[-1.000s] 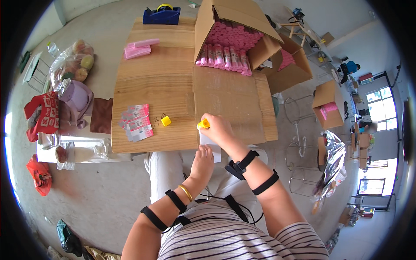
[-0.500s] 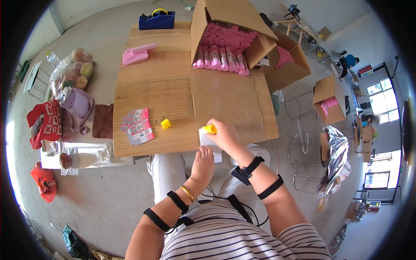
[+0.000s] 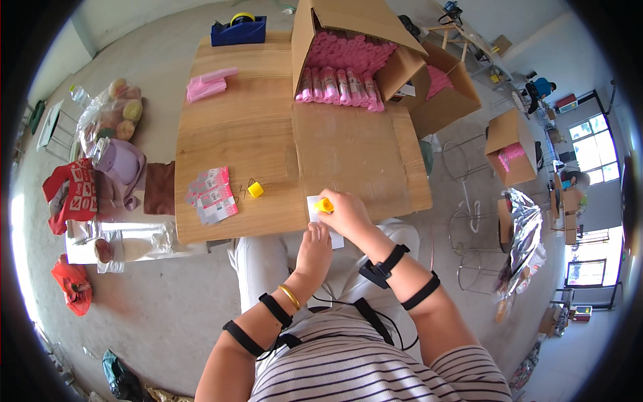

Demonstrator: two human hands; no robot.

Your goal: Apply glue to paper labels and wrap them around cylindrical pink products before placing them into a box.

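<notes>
My right hand [image 3: 345, 213] is closed around a short yellow, marker-like object [image 3: 324, 205], whose lower end points at a white sheet of paper [image 3: 313, 212]. That paper lies at the front edge of the cardboard flap [image 3: 351, 147], with a corner sticking out past the edge. My left hand [image 3: 316, 246] is pressed on the paper's near left part, fingers together and bent; its thumb is hidden. A yellow cap [image 3: 255, 189] sits on the table left of the paper, beside dark scribbles. Further left lies a spread of pink and white printed cards [image 3: 213, 194].
An open carton [image 3: 362, 20] of pink rolls [image 3: 338, 86] stands at the back of the wooden table [image 3: 241, 134]. Two pink rolls [image 3: 206, 86] and a blue tape dispenser [image 3: 238, 31] are at the far left. Another carton [image 3: 450, 87] stands beyond the right edge.
The yellow object in my right hand has tilted more upright and shifted slightly down. My left hand stays on the paper. The whole view has shifted slightly.
</notes>
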